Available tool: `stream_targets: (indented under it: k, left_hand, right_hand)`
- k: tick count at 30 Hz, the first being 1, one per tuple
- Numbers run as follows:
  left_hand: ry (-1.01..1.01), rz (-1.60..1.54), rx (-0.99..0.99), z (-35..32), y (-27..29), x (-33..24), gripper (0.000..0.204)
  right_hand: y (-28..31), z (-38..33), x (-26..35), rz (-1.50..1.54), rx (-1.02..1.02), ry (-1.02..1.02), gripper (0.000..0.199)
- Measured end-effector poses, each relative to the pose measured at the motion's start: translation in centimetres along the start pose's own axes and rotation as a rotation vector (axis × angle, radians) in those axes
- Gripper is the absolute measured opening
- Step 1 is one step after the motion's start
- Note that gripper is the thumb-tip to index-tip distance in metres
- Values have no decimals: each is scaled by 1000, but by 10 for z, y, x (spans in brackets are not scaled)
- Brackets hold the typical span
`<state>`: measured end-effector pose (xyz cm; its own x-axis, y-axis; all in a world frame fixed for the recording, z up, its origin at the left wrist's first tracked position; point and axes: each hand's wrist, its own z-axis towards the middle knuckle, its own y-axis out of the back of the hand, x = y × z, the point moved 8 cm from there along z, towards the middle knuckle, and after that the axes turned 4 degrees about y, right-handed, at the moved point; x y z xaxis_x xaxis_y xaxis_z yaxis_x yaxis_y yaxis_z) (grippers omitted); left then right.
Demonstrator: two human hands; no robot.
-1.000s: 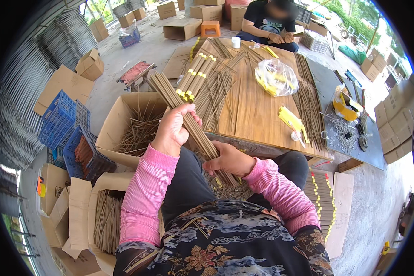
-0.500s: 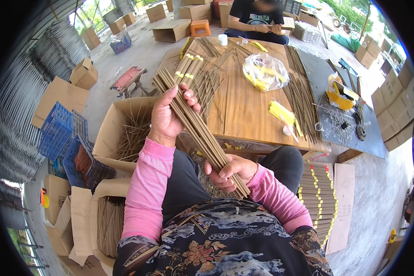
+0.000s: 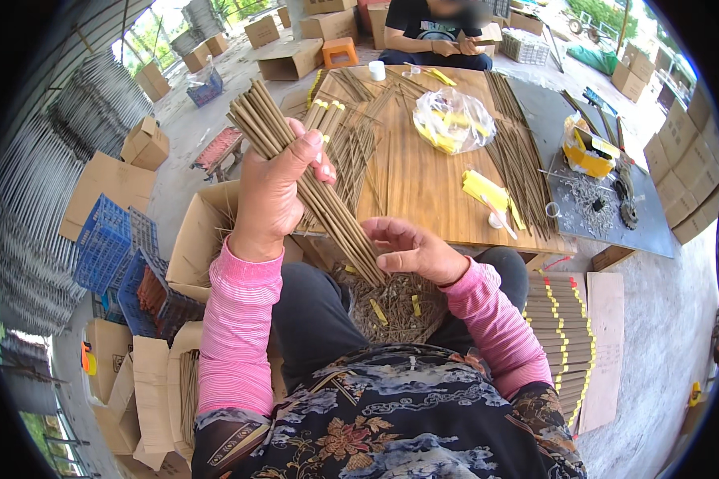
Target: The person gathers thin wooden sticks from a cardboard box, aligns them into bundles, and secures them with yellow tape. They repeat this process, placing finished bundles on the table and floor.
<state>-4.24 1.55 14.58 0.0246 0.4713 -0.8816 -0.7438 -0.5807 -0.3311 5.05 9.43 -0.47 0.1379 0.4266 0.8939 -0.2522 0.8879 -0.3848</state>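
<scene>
One stick bundle (image 3: 325,203) slants through left fingers (image 3: 300,153).

Sticks (image 3: 334,214) matt; tabletop (image 3: 423,199) smooth wd; bag (image 3: 454,120) glossy plstc.

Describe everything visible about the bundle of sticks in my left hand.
The bundle of sticks is many thin, straight, brown rods, matte and possibly incense. No band shows on its visible parts. The left hand grips it above the middle; the upper ends splay slightly and sit unevenly. It slants from upper left to lower right in view, lower end above the lap. The right hand, partly open, is beside that end; contact is unclear.
</scene>
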Motion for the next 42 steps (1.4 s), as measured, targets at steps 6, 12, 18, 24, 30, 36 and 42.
stream_targets:
  k: [6,12,18,24,30,36,42]
  left_hand:
    - [-39,243,-161,10,21,10,14]
    - [-101,165,-146,1,8,13,13]
    - [-170,114,-162,3,24,10,14]
    - [-154,-12,-265,4,38,-4,13]
    - [-212,63,-238,2,44,-21,11]
    - [-102,37,-153,3,44,-22,11]
    - [94,-50,-55,4,17,7,14]
  right_hand:
    - [6,5,44,-522,-264,417,43]
    - [-52,6,70,-1302,-305,648,38]
    - [-42,-3,56,-1166,-399,617,31]
    - [-42,-6,25,-1412,-202,500,14]
    - [-44,-12,41,-1188,-111,359,14]
    - [-22,-11,50,-994,-283,427,26]
    - [-11,19,9,-410,-201,234,49]
